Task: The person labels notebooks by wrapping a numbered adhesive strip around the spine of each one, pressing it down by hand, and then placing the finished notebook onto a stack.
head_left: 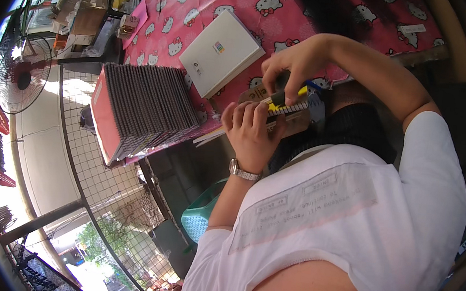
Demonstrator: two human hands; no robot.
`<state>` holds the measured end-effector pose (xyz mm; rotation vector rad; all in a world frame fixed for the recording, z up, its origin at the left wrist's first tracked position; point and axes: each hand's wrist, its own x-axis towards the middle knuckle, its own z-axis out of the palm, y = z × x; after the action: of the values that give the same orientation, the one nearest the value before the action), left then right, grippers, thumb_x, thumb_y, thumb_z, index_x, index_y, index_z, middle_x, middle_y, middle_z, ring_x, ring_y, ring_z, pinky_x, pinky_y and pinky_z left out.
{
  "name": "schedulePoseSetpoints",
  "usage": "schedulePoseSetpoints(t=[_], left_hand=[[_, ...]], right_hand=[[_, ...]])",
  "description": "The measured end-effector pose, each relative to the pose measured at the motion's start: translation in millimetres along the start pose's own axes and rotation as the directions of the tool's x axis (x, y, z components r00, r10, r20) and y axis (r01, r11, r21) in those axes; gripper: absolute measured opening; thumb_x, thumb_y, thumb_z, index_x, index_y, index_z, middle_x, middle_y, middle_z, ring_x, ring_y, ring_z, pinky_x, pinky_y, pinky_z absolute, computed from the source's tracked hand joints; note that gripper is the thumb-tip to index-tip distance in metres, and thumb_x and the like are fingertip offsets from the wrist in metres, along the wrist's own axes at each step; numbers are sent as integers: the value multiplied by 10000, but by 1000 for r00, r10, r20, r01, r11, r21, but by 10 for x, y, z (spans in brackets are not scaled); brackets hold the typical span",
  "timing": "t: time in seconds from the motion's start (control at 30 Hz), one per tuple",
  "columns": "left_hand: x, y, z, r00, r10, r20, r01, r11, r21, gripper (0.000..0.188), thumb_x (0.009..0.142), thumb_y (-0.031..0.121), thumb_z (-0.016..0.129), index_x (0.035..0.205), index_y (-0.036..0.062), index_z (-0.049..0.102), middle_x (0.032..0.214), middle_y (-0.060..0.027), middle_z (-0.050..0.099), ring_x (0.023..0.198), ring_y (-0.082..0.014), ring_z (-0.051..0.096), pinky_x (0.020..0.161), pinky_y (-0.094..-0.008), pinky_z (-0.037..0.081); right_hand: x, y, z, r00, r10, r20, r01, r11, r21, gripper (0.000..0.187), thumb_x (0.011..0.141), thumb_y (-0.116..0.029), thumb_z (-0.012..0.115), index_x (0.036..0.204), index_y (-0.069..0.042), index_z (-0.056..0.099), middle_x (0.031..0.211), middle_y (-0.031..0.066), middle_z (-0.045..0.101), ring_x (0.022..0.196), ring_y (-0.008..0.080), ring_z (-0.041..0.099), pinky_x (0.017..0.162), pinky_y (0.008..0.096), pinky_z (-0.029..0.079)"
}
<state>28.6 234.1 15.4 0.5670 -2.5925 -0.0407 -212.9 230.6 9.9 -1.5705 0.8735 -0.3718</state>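
Observation:
My right hand (pixel 298 64) is closed round a small dark object (pixel 281 81) whose kind I cannot make out, at the near edge of the table. Beneath it are a yellow piece (pixel 274 108) and a strip with black-and-white marks along its edge (pixel 293 110), lying against a brown board (pixel 256 94). My left hand (pixel 251 127), a metal watch on its wrist, has its fingers bent over the near side of the brown board, beside the yellow piece. A blue piece (pixel 320 85) shows just right of my right fingers.
A white notebook or flat box (pixel 219 56) lies on the pink patterned tablecloth (pixel 170 17). Left of my hands stands a tall stack of dark-edged books (pixel 147 99) with a red cover. A green plastic chair (pixel 195 221), wire mesh and a fan (pixel 23 75) are farther left.

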Motion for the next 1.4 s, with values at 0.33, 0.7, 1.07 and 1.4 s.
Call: schedulePoseSetpoints(t=[0.33, 0.7, 1.07, 1.4], left_hand=[[-303, -218, 12, 987, -156, -25, 158, 983, 93, 328, 731, 243, 752, 1002, 127, 608, 991, -60, 617, 1027, -254, 588, 1111, -544, 264], [-223, -339, -19, 992, -106, -74, 106, 994, -10, 391, 706, 203, 763, 1027, 83, 575, 964, -97, 611, 960, -292, 582, 1010, -490, 368], [-313, -390, -90, 951, -275, -142, 284, 958, 41, 332, 659, 134, 776, 941, 92, 604, 994, -72, 623, 1084, -320, 548, 995, -473, 366], [-523, -526, -144, 963, -255, -89, 247, 965, -83, 344, 632, 101, 798, 938, 99, 641, 904, -66, 620, 920, -298, 566, 869, -426, 437]], right_hand=[[165, -62, 117, 990, -138, 22, 130, 968, 214, 481, 725, -331, 799, 1115, -71, 692, 1134, 73, 505, 1137, 208, 489, 983, 334, 375], [276, -100, 94, 965, -263, 18, 230, 873, 430, 451, 730, -318, 785, 1089, -57, 705, 1149, 86, 545, 1112, 206, 522, 939, 341, 420], [590, -27, 48, 880, -472, 57, 301, 645, 702, 468, 722, -260, 808, 1099, -13, 681, 1093, 73, 607, 1004, 178, 576, 883, 296, 429], [864, 8, -31, 984, -130, 122, 140, 987, -82, 564, 721, -404, 803, 1109, -15, 675, 1104, 103, 550, 1110, 209, 516, 945, 344, 384]])
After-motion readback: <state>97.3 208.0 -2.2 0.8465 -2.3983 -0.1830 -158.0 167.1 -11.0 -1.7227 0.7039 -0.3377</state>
